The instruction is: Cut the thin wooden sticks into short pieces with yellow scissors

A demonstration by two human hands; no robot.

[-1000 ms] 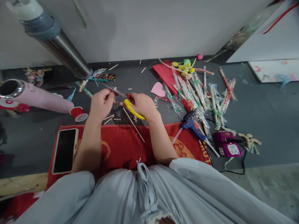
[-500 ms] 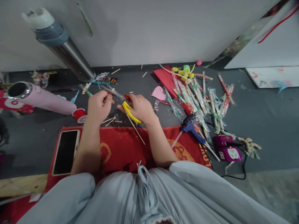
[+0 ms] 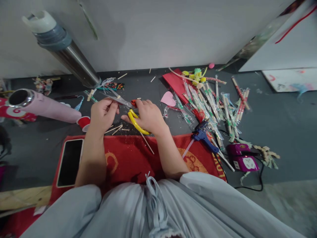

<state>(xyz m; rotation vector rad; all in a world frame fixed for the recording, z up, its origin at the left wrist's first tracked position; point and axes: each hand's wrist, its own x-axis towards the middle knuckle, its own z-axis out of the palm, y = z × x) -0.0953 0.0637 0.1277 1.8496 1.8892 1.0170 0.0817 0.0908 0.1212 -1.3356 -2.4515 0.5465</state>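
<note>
Yellow-handled scissors (image 3: 137, 122) are in my right hand (image 3: 150, 115), their blades pointing left toward my other hand. My left hand (image 3: 102, 113) is closed in a pinch near the blade tips, on a thin pale stick (image 3: 118, 97) that lies by the blades; much of it is hidden by the fingers. A small orange-red piece (image 3: 133, 102) shows beside my right fingers. Below the hands, several cut sticks (image 3: 117, 129) lie on the dark table, and a longer stick (image 3: 147, 144) reaches over the red towel (image 3: 128, 158).
A steel flask (image 3: 76, 56), a pink bottle (image 3: 53, 107), a red ribbon spool (image 3: 84, 122) and a phone (image 3: 70, 162) are on the left. To the right are wrapped stick bundles (image 3: 201, 102), a blue glue gun (image 3: 204, 138) and a purple power block (image 3: 244, 160) with a cable.
The scissor blades look more spread than before, and the handles have shifted slightly left. My left hand has moved a little left and down.
</note>
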